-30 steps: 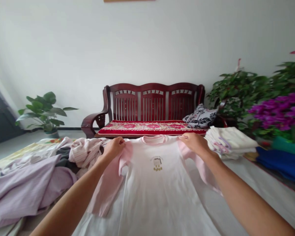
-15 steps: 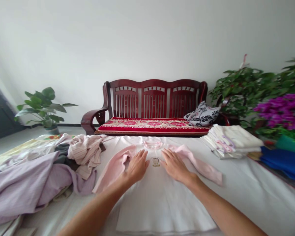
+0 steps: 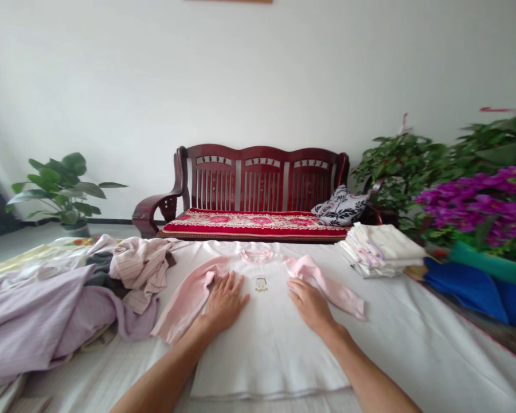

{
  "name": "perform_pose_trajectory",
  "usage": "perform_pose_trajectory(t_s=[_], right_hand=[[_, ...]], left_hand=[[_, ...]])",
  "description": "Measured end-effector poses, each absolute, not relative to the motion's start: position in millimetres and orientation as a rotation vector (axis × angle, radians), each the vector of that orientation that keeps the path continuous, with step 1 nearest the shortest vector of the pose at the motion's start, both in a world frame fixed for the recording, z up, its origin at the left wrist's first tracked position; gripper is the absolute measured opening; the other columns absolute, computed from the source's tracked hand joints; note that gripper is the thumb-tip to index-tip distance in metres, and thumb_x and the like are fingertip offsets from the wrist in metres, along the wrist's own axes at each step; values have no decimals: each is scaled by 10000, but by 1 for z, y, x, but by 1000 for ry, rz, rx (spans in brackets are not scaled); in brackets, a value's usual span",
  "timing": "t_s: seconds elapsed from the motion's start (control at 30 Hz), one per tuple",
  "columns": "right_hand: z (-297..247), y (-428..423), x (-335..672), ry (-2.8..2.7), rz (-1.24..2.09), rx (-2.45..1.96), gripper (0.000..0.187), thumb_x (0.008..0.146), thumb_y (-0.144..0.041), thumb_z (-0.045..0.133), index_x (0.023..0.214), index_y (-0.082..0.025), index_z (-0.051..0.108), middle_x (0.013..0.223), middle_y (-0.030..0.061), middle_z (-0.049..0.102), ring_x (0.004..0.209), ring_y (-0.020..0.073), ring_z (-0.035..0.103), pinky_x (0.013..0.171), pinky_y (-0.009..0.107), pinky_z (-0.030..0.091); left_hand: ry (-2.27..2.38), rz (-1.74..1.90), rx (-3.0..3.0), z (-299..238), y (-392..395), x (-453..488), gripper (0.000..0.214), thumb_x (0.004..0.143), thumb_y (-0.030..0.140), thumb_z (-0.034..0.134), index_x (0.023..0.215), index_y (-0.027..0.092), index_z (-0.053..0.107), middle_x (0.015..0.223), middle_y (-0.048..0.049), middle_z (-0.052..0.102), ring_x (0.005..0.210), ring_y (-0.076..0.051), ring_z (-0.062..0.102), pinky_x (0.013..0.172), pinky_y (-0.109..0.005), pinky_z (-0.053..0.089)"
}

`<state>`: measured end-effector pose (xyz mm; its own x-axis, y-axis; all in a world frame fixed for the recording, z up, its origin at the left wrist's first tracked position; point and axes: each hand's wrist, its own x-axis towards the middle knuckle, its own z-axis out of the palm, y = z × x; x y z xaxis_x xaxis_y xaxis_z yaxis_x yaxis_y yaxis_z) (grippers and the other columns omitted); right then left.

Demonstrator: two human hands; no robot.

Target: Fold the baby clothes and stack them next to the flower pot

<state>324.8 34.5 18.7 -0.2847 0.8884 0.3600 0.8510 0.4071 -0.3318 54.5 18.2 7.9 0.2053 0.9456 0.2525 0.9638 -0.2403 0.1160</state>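
A white shirt with pink sleeves and a small printed badge (image 3: 266, 338) lies flat, front up, on the white-covered table (image 3: 434, 355). My left hand (image 3: 224, 300) rests flat on its chest, fingers spread, beside the left sleeve. Flat on the right side of the chest lies my right hand (image 3: 310, 304), fingers stretched out, just below the right sleeve. Neither hand holds anything.
A heap of lilac and striped clothes (image 3: 64, 310) covers the table's left part. A stack of folded pale garments (image 3: 380, 248) sits at the right, with blue fabric (image 3: 473, 289) and flowering plants (image 3: 481, 206) beyond. A dark wooden bench (image 3: 258, 198) stands behind the table.
A second ago both hands held the shirt up by its shoulders. It now lies spread on the table, and my flat hands have slid slightly apart across its chest.
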Motion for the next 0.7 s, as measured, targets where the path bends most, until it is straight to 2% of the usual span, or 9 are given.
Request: perform_pose_trajectory(t_s=[0.1, 0.23, 0.33, 0.4, 0.53, 0.7], right_hand=[[29, 32, 346, -1905, 17, -1623, 407, 966, -304, 330, 1142, -213, 685, 1180, 85, 708, 1105, 218, 641, 948, 338, 473], [42, 34, 399, -1567, -140, -2023, 417, 933, -292, 355, 1225, -221, 643, 1212, 104, 668, 1091, 246, 633, 857, 351, 487], [45, 36, 436, -1452, -80, -2362, 481, 898, -472, 423, 1246, -222, 644, 1235, 151, 633, 1114, 324, 615, 815, 414, 494], [44, 35, 451, -1460, 9, -2468, 516, 842, -564, 479, 1176, -228, 683, 1209, 160, 638, 1122, 360, 603, 805, 438, 493], [43, 38, 456, -1535, 98, -2442, 360, 825, -478, 496, 989, -238, 708, 1112, 129, 690, 1071, 343, 627, 803, 419, 480], [39, 54, 473, -1169, 137, -2174, 382, 821, -439, 470, 1039, -186, 657, 1016, 149, 716, 951, 316, 663, 756, 390, 491]], left_hand=[[-1901, -421, -2370, 6, 18, 54, 538, 982, 450, 410, 1449, 184, 436, 1536, -164, 401, 1438, -332, 341, 1190, -505, 221], [-1911, -442, -2387, 5, 20, 53, 521, 979, 435, 417, 1433, 183, 457, 1538, -171, 396, 1437, -332, 345, 1195, -503, 221], [-1923, -450, -2408, 6, 20, 52, 522, 974, 430, 421, 1432, 185, 464, 1544, -167, 390, 1440, -328, 342, 1199, -493, 217], [-1923, -441, -2417, 8, 20, 52, 526, 974, 434, 412, 1434, 185, 467, 1548, -162, 387, 1444, -325, 335, 1200, -489, 217], [-1947, -411, -2415, 12, 18, 52, 536, 972, 432, 407, 1439, 178, 469, 1549, -161, 388, 1444, -324, 338, 1198, -482, 227], [-1951, -425, -2431, 15, 16, 53, 527, 971, 411, 414, 1432, 165, 482, 1540, -171, 399, 1441, -329, 342, 1200, -488, 224]])
